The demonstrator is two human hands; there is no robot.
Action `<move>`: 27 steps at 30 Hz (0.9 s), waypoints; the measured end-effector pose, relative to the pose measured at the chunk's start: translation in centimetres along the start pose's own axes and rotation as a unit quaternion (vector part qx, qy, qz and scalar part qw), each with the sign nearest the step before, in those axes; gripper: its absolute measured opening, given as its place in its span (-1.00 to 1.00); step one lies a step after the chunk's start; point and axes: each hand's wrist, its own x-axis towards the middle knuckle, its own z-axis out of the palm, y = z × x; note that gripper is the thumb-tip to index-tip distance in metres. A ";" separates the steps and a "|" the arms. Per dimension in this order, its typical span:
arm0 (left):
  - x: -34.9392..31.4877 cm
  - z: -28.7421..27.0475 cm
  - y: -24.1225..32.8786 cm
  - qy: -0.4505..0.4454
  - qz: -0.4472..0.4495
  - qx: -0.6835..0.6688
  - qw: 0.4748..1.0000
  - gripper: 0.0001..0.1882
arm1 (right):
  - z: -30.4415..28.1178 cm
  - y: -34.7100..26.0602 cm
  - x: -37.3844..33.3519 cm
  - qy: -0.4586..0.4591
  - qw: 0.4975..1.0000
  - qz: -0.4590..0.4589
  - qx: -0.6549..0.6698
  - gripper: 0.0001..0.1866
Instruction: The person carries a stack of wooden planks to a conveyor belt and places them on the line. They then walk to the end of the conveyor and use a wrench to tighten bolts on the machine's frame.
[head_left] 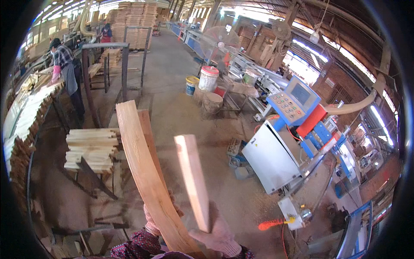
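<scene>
While both forearms came in from the near edge, the gloved left hand (151, 220) was mostly hidden behind two long wooden boards, a front board (148, 177) and a rear board (148, 136). Fingers (177, 210) showed at their right edge, so it seemed to grasp the pair low down, though I cannot tell how firmly. The boards rose together, slanting far and left, probably held near one end so that their length stood clear of the body.

The gloved right hand (219, 236) grasped the near end of a shorter wooden strip (192, 179) — thumb to the left, the other fingers blurred. The strip stood apart from the boards, perhaps so that each hand kept its own load.

Nearby on the right, an orange-red coiled air hose (271, 225) lay beside a white machine cabinet (271, 157), its push-button control panel (293, 101) tilted, presumably for easy reading. On the left, wooden slats (91, 149) were stacked on a low stand, likely to keep them off the floor. Farther off were a red-rimmed white bucket (208, 78), a co-worker (67, 64) at a timber-laden bench on the left and — farthest — a tall lumber stack (133, 26).
</scene>
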 end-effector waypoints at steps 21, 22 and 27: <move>51.3 6.6 14.2 -0.054 0.059 0.029 0.996 -0.38 | -22.5 13.4 50.5 0.126 0.982 0.130 -0.060 -0.04; 54.3 6.9 14.5 -0.066 0.039 -0.031 0.997 -0.38 | -23.8 14.5 53.1 0.119 0.983 0.126 -0.065 -0.04; 70.2 7.8 17.2 -0.022 0.050 0.109 0.993 -0.41 | -29.4 17.3 64.1 0.201 0.972 0.105 -0.063 -0.14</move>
